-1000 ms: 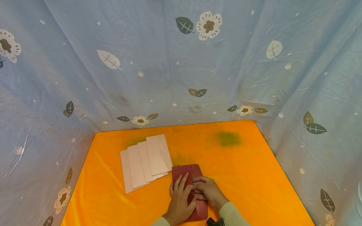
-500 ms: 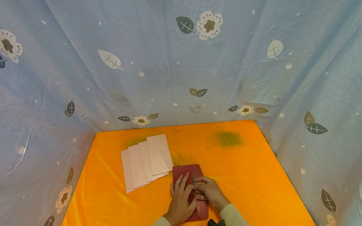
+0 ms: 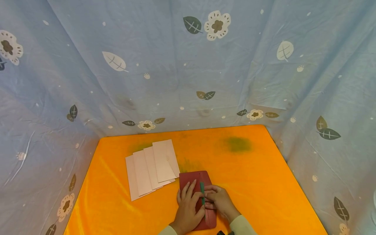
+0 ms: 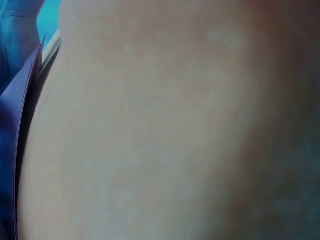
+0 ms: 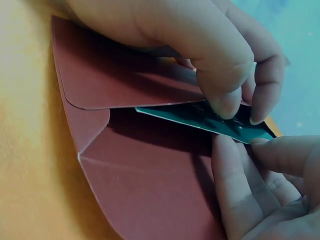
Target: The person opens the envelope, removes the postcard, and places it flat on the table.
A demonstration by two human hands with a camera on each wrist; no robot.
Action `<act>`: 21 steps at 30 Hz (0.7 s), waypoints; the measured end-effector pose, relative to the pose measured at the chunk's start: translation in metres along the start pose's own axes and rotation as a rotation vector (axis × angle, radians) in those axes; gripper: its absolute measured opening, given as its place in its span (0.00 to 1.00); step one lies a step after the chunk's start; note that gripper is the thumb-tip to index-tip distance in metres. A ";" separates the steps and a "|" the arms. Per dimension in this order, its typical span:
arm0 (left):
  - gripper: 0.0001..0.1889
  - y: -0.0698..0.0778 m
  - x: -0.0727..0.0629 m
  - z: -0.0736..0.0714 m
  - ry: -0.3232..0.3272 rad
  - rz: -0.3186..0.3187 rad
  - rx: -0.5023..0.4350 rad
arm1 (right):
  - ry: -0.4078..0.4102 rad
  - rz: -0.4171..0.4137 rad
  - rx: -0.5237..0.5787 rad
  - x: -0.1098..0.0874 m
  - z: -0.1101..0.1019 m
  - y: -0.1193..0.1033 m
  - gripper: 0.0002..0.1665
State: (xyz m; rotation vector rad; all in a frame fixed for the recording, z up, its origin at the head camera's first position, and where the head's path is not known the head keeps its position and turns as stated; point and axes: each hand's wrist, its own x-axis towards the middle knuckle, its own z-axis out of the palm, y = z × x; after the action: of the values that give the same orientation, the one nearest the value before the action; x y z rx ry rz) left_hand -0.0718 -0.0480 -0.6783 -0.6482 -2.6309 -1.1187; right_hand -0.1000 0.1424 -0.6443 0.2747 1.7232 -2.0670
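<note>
2 hands work at red envelope (image 5: 160, 180), flat on orange table (image 3: 264, 182). Right hand (image 3: 221, 200) pinches green card (image 5: 187, 114), partly inside envelope. Left hand (image 3: 188, 209) spread over envelope, thumb and index bent over its edge; can't tell if they clamp anything. Step, I judge: sliding card through opening, direction unclear. Next move wants firm pinch, envelope steadied. Left fingertips crowd opening. 4 overlapping pale envelopes (image 3: 164, 161) lie just beside.

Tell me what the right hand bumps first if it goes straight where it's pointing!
Past the green card the right hand pinches, probably the left hand, though depth is unclear.
</note>
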 end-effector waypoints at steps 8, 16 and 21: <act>0.17 -0.001 0.000 0.002 -0.006 -0.005 -0.008 | 0.018 -0.011 0.005 -0.001 -0.006 -0.001 0.20; 0.16 -0.002 0.000 0.002 -0.017 -0.020 0.000 | 0.063 -0.007 0.014 -0.002 -0.013 -0.002 0.20; 0.15 -0.002 0.001 0.002 -0.025 -0.027 0.013 | 0.105 -0.016 0.022 -0.002 -0.017 -0.003 0.21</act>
State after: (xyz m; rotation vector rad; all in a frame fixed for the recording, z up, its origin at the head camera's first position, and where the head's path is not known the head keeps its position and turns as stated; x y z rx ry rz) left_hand -0.0733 -0.0474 -0.6809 -0.6303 -2.6728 -1.1074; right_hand -0.1017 0.1599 -0.6441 0.3838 1.7688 -2.1184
